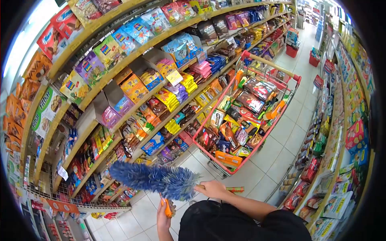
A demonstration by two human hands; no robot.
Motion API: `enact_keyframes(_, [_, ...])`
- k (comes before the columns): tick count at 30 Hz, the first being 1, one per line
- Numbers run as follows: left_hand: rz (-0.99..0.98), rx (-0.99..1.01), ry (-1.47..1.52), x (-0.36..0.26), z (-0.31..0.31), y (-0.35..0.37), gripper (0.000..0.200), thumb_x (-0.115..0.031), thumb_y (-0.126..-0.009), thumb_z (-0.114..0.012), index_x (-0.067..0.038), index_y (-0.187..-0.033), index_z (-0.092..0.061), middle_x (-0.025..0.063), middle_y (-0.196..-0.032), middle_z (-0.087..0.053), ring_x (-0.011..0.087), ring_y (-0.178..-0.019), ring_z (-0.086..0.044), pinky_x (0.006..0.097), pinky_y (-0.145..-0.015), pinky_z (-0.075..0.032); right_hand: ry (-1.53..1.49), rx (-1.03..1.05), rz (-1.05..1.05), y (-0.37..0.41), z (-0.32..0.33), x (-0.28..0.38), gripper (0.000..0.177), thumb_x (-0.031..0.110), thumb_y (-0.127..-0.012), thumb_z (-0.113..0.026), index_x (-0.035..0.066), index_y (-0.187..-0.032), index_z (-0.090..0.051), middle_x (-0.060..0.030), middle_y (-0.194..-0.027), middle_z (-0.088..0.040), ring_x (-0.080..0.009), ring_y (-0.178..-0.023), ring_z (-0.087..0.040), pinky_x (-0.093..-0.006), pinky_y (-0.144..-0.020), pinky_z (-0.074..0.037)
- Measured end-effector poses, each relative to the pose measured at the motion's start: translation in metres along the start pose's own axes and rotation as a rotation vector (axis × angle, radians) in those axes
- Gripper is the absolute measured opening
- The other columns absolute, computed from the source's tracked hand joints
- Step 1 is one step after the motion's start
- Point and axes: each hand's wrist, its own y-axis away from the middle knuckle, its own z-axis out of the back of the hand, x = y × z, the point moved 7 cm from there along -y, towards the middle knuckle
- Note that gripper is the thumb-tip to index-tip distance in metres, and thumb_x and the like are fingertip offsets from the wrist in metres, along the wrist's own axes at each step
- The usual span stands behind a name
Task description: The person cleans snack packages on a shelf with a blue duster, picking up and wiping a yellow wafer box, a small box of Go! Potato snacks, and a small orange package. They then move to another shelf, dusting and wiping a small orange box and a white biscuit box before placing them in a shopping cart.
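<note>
- Underfoot, what lies there?
- Pale floor tiles point(283, 134); a shop aisle runs away between packed shelves point(120, 80), snacks on the left, more goods on the right.
- Any containers?
- A red trolley point(263, 134) stands ahead beside the left shelves; it is heaped with packets.
- And the duster point(152, 178)?
- Blue and fluffy, with an orange handle; held low before a black shirt; left hand point(163, 219) closed round the handle; right hand point(211, 188) at the head's tip, pinching a thin packet point(235, 188).

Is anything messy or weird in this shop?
Mostly tidy. The red cart in the aisle is heaped with mixed snack packets lying every which way, unlike the neat rows on the shelves.
</note>
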Motion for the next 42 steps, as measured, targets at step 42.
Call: enact_keyframes(42, [0.109, -0.025, 0.632, 0.007, 0.009, 0.003, 0.04, -0.045, -0.088, -0.042, -0.013, -0.108, -0.056, 0.0053, -0.099, -0.06, 0.0274, -0.088, -0.057, 0.0414, -0.075, -0.048, 0.001, -0.036, 0.171, -0.008, -0.014, -0.02, 0.051, 0.058, -0.086, -0.04, 0.013, -0.077, -0.061, -0.0148, -0.065, -0.06, -0.0369, -0.065, -0.059, -0.0469, -0.061, -0.046])
